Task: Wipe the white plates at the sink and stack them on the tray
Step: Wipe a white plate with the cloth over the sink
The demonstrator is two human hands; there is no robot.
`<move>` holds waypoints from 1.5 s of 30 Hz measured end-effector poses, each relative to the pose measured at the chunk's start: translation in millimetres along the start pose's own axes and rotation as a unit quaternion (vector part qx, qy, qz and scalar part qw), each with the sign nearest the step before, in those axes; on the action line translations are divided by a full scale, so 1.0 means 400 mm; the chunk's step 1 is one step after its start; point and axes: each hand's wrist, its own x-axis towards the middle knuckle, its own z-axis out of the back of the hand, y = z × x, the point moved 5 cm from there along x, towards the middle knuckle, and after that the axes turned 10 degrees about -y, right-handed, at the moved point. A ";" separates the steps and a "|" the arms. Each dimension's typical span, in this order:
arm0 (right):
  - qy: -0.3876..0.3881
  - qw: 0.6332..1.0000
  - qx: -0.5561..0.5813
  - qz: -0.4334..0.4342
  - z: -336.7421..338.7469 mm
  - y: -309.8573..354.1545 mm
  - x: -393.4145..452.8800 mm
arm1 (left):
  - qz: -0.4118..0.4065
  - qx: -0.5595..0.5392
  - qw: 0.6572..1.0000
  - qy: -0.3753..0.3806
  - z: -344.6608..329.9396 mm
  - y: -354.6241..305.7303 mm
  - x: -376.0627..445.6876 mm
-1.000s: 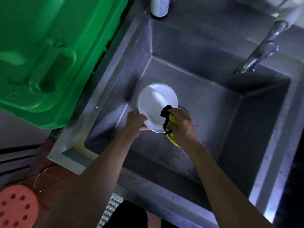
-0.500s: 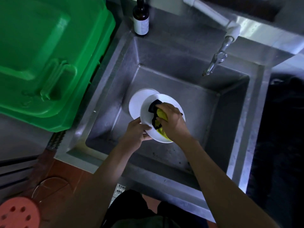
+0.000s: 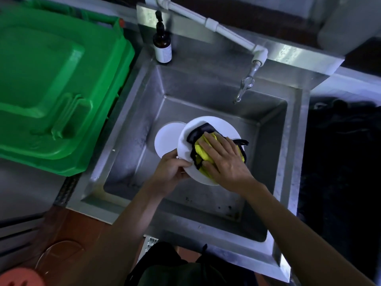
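At nine o'clock I saw a green bin lid (image 3: 55, 89) lying beside the steel sink (image 3: 127, 129). At eleven o'clock a brown pump bottle (image 3: 162, 41) stood on the sink's back ledge; its pale label carried print too small for me to read. Near the middle of the basin a lower white plate (image 3: 167, 139) lay flat, partly covered by the plate in hand. My left hand (image 3: 172, 169) gripped the held white plate (image 3: 214, 125) at its seven o'clock rim, fingers curled under and thumb on top. That plate was tilted, face up toward me, over the basin. My right hand (image 3: 224, 159) pressed a yellow and black cloth (image 3: 201, 147) against its face, fingers straight and pointing to ten o'clock. At one o'clock the tap (image 3: 246, 85) hung over the basin.
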 end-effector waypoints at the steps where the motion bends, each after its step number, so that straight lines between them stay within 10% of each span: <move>1: -0.003 1.000 -0.009 0.010 0.001 0.005 -0.003 | -0.001 0.002 1.000 0.008 -0.010 -0.002 -0.005; 45: -0.069 0.970 0.079 -0.221 -0.049 0.101 -0.017 | -0.040 -0.072 0.992 -0.098 -0.056 -0.010 -0.044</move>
